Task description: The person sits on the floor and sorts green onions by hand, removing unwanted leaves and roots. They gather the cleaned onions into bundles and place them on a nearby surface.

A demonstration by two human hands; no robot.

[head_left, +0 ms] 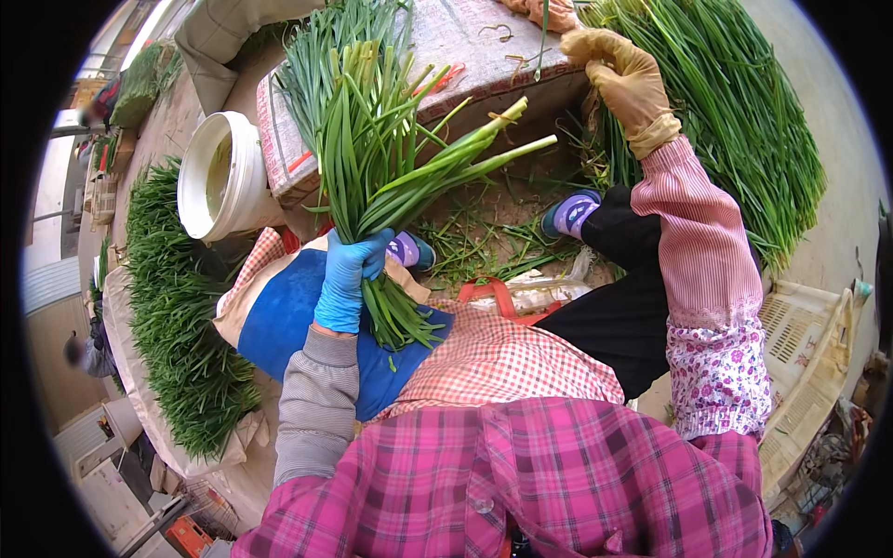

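My left hand (352, 268), in a blue glove, grips a bunch of green garlic chives (377, 167) over my lap. The pale stem ends fan upward and to the right; the leaf tips hang below my fist. My right hand (624, 80), in a yellowish rubber glove, is raised at the right corner of a cloth-covered block (474, 42), beside a large pile of chives (732, 132). Its fingers are curled, and whether they pinch anything is unclear. More chives (300, 77) lie on the block's left part, partly behind the held bunch, near a red tie (439, 78).
A white bucket (223, 178) stands left of the block. Another chive pile (181, 314) lies at the left on a pale sheet. Loose leaves (481, 244) litter the ground between my feet. A plastic crate (802, 370) is at the right. Other people are far left.
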